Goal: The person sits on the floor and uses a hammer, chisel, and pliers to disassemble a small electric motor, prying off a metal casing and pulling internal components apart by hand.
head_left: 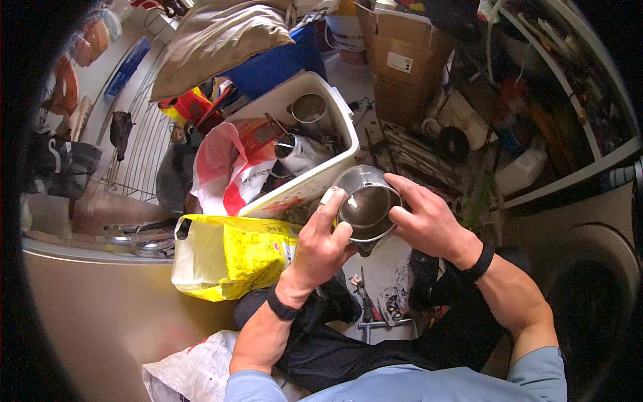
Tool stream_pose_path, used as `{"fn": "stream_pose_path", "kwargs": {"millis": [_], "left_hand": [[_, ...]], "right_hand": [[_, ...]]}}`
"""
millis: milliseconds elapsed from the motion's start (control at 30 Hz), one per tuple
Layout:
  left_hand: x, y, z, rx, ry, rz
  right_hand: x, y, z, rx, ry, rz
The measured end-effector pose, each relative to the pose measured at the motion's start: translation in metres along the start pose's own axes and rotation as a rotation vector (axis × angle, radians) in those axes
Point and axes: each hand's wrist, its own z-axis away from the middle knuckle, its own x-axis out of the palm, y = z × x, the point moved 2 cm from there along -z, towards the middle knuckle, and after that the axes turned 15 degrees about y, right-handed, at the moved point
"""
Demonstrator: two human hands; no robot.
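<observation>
Between my two hands is a round metal pot (368,208), its open mouth tilted up toward me, with a shiny rim and a greyish inside. A small dark part juts from its near side; I cannot tell what it is. My left hand (313,244) grips the left side of the pot, with something pale on one fingertip. My right hand (434,221) holds the right side, thumb near the rim and fingers around the far edge. Just beyond is a white plastic bin (301,191) containing a metal cup (310,110) and a silvery vessel (305,155).
A yellow plastic bag (258,258) stands open left of my left hand. A red-and-white bag (231,161) hangs over the bin's side. Tools (372,301) lie on the floor between my feet. A cardboard box (412,67) stands behind, with clutter at the right.
</observation>
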Motion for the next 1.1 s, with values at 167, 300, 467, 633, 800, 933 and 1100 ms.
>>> {"fn": "stream_pose_path", "kwargs": {"millis": [167,300,467,633,800,933,1100], "left_hand": [[-0.003,-0.008,-0.003,-0.146,0.071,-0.04],[-0.011,-0.02,-0.021,-0.588,0.209,0.158],[-0.013,-0.055,-0.007,-1.008,0.289,0.647],[-0.008,-0.051,-0.004,-1.075,0.359,0.839],[0.007,-0.051,0.006,-1.091,0.253,0.789],[0.012,-0.045,0.005,-1.073,0.159,0.801],[0.013,-0.049,0.006,-0.838,0.185,0.617]], "right_hand": [[-0.005,-0.005,-0.011,0.155,0.058,-0.144],[-0.015,0.01,-0.013,0.409,0.229,-0.189],[-0.009,0.034,0.001,0.753,0.206,-0.212],[-0.001,0.034,0.0,1.116,0.048,-0.678],[-0.004,0.023,-0.005,1.053,-0.021,-0.796],[-0.003,0.028,-0.001,1.185,0.023,-0.84],[-0.002,0.029,-0.003,1.161,0.055,-0.857]]}}
